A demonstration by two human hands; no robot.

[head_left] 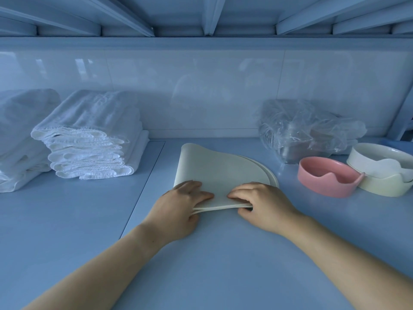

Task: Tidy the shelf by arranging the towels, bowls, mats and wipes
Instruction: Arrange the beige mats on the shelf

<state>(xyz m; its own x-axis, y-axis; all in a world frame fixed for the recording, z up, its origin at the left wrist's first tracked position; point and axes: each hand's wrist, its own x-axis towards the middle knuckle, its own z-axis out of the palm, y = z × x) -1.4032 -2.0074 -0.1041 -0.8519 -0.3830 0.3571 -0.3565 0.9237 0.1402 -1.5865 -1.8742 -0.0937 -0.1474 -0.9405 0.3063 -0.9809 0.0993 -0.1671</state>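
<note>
Blue shelf [67, 231], towels [89, 139], mats [214, 168], pink bowl [328, 175], cream bowl [384, 173], plastic-wrapped pack [306, 128]

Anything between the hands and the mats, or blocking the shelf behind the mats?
No. Left hand and right hand grip the mats at the near edge. The shelf behind them is bare to the wall; the towel stack lies left, the plastic-wrapped pack and pink bowl right, none touching the mats.

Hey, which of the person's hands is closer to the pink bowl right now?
Right. The right hand grips the white mats just left of the pink bowl, apart from it; the left hand holds the mats' other end, farther left.
</note>
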